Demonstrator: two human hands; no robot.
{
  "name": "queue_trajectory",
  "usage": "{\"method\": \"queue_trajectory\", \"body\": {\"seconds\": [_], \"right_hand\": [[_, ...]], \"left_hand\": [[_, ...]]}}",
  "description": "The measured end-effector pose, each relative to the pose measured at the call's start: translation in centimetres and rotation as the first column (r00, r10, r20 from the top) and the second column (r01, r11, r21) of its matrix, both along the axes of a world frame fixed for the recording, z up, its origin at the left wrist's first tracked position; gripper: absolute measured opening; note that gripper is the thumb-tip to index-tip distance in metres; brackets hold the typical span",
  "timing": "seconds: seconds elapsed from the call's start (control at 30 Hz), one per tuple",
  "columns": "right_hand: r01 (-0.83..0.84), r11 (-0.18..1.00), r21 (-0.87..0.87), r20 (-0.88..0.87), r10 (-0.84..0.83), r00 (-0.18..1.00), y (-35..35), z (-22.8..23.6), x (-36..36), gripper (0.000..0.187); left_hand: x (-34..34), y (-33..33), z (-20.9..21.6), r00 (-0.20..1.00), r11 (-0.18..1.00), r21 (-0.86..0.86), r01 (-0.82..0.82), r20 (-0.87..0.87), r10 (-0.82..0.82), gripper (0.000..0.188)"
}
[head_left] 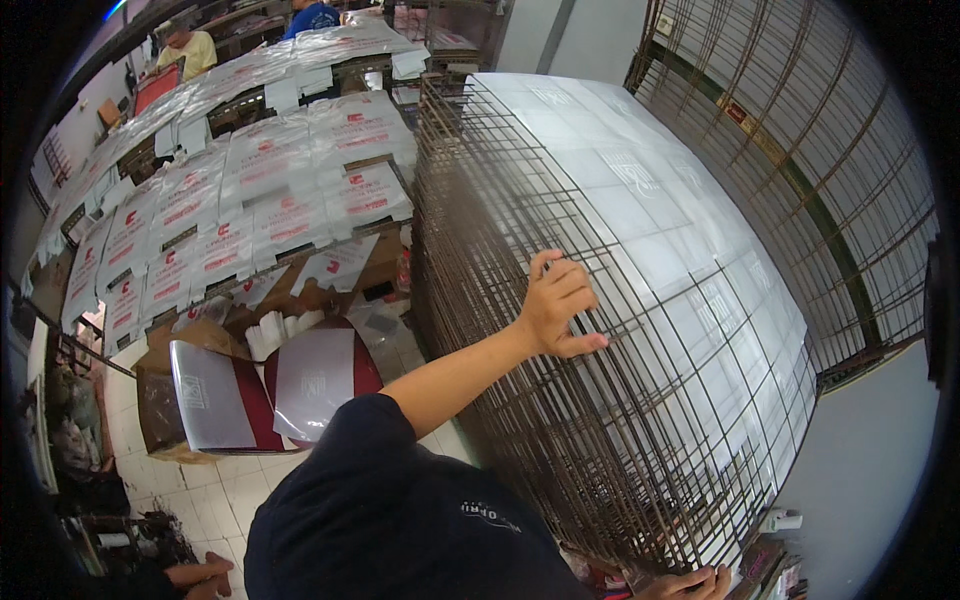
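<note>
A tall drying rack (560, 440) of many stacked wire grids stands in front of me and to my right. My left hand (562, 305) is closed, with its fingers curled around the wires of an upper grid. Low at the right, my right hand (690, 583) has its fingers bent over the near edge of the same rack; the picture's rim cuts off part of it. Whitish see-through plastic bags (630, 175) with pale print lie side by side on the grid, under and beyond my left hand.
Left, long tables carry rows of grey plastic bags (255, 150) with red print. A red chair (250, 400) holds printed plastic, beside a cardboard box (160, 400). Raised wire grids (790, 130) stand right. Two people (190, 52) are at the back; someone's bare feet (215, 575) show lower left.
</note>
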State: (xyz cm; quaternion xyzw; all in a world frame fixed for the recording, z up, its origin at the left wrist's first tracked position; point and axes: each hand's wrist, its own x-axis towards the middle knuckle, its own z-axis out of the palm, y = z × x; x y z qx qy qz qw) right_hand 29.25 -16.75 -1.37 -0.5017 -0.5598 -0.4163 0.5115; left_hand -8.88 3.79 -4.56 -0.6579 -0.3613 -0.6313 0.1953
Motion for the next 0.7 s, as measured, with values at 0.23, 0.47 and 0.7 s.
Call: {"method": "queue_trajectory", "body": {"seconds": [0.23, 0.47, 0.7], "right_hand": [[0.106, 0.991, 0.078, 0.006, -0.107, 0.994, 0.6, 0.3, -2.5, 0.030], [0.113, 0.985, 0.127, 0.095, -0.126, 0.988, 1.0, 0.3, -2.8, 0.036], [0.317, 0.917, 0.240, 0.048, -0.338, 0.940, 2.1, -1.5, -3.5, 0.039]], "left_hand": [[-1.3, -0.8, 0.0, 0.991, 0.997, -0.053, 0.051, -0.119, -0.057, 0.061], [-2.1, -0.9, -0.2, 0.973, 0.984, -0.075, 0.164, -0.153, -0.174, 0.062], [-4.0, -0.3, -0.8, 0.938, 0.972, -0.084, 0.218, -0.256, -0.232, 0.069]]}}
